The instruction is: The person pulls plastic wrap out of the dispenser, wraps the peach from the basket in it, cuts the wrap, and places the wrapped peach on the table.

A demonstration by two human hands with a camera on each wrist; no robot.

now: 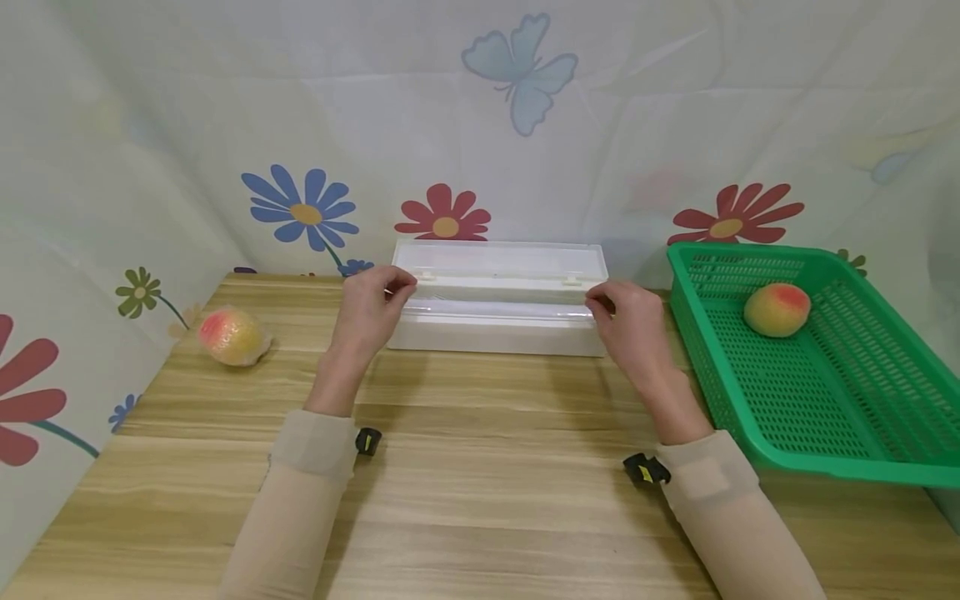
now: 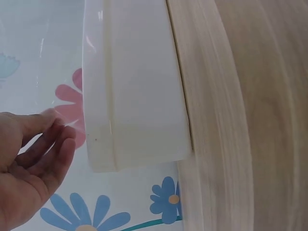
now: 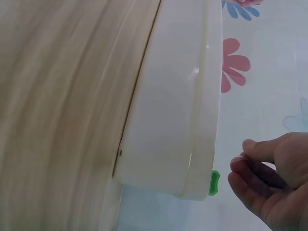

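Observation:
A white cling film dispenser box point(image 1: 495, 337) stands at the back of the table with its lid point(image 1: 498, 257) raised. Clear cling film point(image 1: 495, 309) stretches across the box between the two hands. My left hand point(image 1: 372, 304) pinches the film at the left end, thumb against fingertips. At the right end, my right hand point(image 1: 628, 321) pinches it the same way. The wrist views show the left hand point(image 2: 36, 161) and right hand point(image 3: 276, 175) raised beside the box, apart from its wall; the film itself is hardly visible there.
On the left of the table lies a peach point(image 1: 234, 337) with a shiny clear wrapping. A green plastic basket point(image 1: 738, 417) stands at the right, holding another peach point(image 1: 777, 309). Behind the table hangs a flower-printed curtain point(image 1: 360, 108).

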